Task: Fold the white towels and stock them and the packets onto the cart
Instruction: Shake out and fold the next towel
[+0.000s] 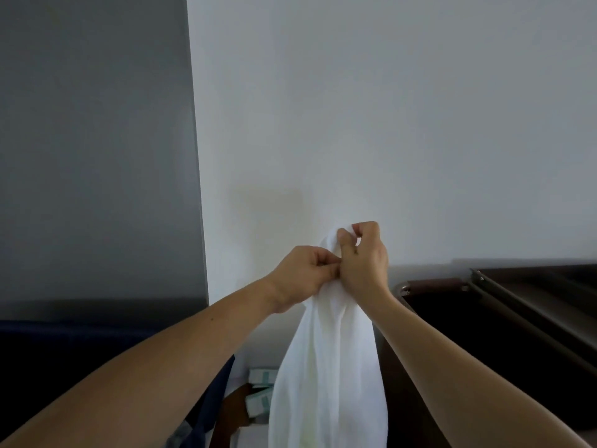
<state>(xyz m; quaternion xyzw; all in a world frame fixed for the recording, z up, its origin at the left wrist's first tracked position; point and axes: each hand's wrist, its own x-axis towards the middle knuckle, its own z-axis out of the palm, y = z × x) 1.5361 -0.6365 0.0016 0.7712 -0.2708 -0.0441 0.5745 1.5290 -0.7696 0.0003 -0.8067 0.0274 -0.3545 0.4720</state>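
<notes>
White towel point(326, 367) hangs straight down, long axis vertical, bunched. Left hand point(303, 273) and right hand point(363, 257) pinch its top edge, touching, right slightly higher. Packets point(260, 391), probably, lie low behind. Dark cart point(504, 318) to the right.

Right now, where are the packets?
In the head view, the packets sit low and left of centre, partly hidden behind the hanging white towel, near the foot of the white wall.
</notes>
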